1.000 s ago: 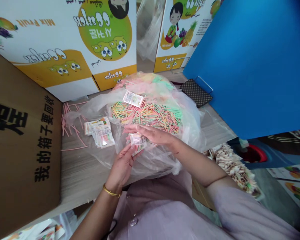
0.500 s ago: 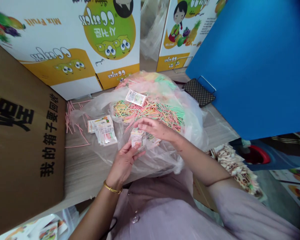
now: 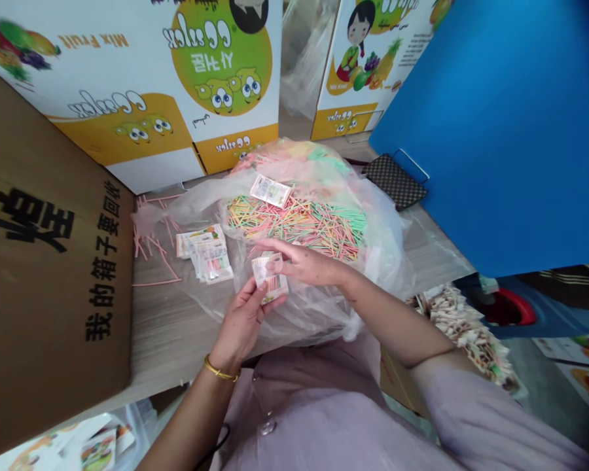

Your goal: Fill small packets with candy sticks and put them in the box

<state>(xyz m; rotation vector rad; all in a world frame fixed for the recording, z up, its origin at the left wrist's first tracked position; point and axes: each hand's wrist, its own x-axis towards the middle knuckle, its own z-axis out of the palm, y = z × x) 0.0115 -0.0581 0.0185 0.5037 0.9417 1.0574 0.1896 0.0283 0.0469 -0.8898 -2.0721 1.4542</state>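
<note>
Pinched in my left hand (image 3: 245, 314) is a small printed candy packet (image 3: 271, 278) with coloured sticks showing through its clear window. My right hand (image 3: 302, 261) lies over the packet's upper right edge, thumb on its face and fingers stretched behind it. Just beyond, a large clear plastic bag (image 3: 383, 255) lies spread open with a heap of pink, green and yellow candy sticks (image 3: 319, 226) in it. One packet (image 3: 271, 190) rests on top of the heap. A small pile of filled packets (image 3: 211, 255) lies to the left of my hands.
White printed cartons (image 3: 137, 65) stand at the back, and a brown cardboard box (image 3: 53, 261) at the left. Loose pink sticks (image 3: 160, 252) lie beside that box. A blue panel (image 3: 500, 144) and a checked pouch (image 3: 395, 181) are at the right. Below the table edge are bundled packets (image 3: 466, 333).
The packet has turned to lie flatter, with its whole front showing. My right hand has come down so its thumb rests on the packet. The view has shifted slightly.
</note>
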